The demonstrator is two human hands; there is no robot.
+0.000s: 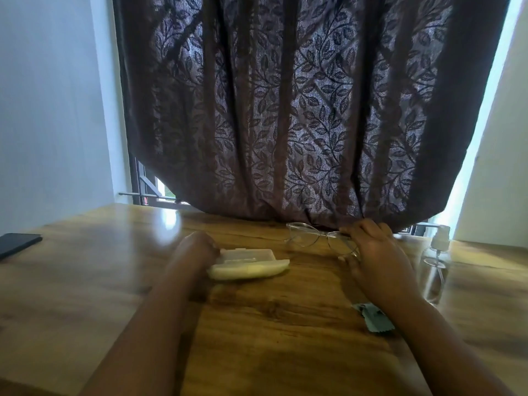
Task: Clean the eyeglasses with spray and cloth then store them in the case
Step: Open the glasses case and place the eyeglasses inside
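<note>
While the left hand (200, 248) steadies the pale case (248, 264) at its left end, fingers hidden behind it so their curl cannot be told, the right hand (371, 250) pinches the glasses (314, 238) by one arm on the table (85, 267), probably to lift them. Cloth (374, 317) and spray bottle (435, 264) wait close by.

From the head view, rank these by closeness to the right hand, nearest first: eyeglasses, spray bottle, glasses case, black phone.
1. Clear-framed eyeglasses: touching the right hand, on its left.
2. Clear plastic spray bottle: just right of that hand.
3. Pale translucent glasses case: mid-table, by the left hand.
4. Black phone: far left table edge.
</note>
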